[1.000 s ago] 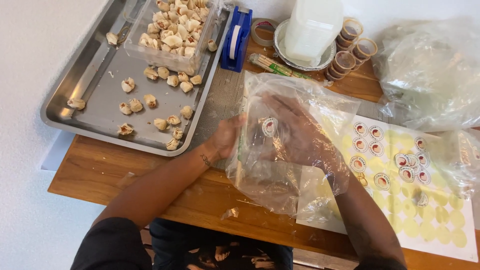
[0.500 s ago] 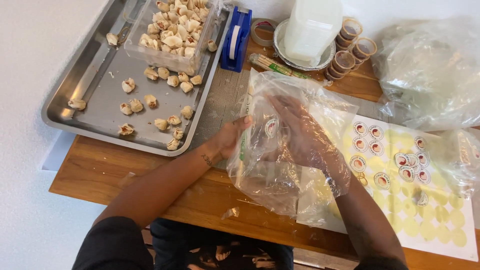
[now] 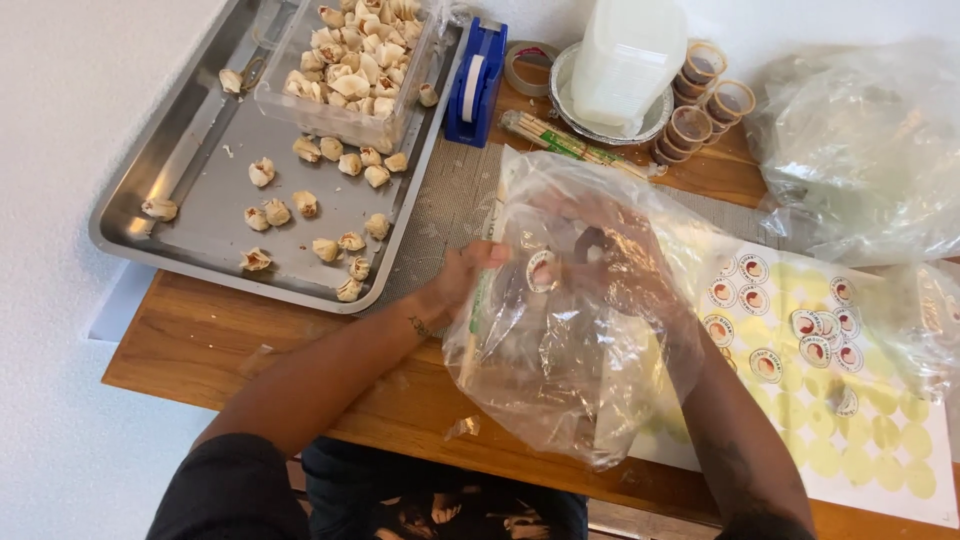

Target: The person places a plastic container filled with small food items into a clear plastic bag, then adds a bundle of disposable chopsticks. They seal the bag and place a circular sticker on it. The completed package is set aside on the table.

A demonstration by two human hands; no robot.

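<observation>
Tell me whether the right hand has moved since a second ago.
Yes, slightly. The right hand, seen through the clear plastic bag, has drifted left and up, away from the sticker sheet, and now lies closer to the blue tape dispenser.

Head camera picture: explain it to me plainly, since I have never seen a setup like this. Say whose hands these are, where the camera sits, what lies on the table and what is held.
There is no machine here. The one camera is worn on a person's head and looks down at their own two bare hands over a wooden table.

The left hand grips the edge of a clear plastic bag. The right hand is seen through the plastic, at a round sticker on the bag; whether it is inside or behind the bag, I cannot tell.

To the left is a metal tray with small pale pastry pieces and a clear tub full of them. To the right lies a sticker sheet. A blue tape dispenser stands farther back.
</observation>
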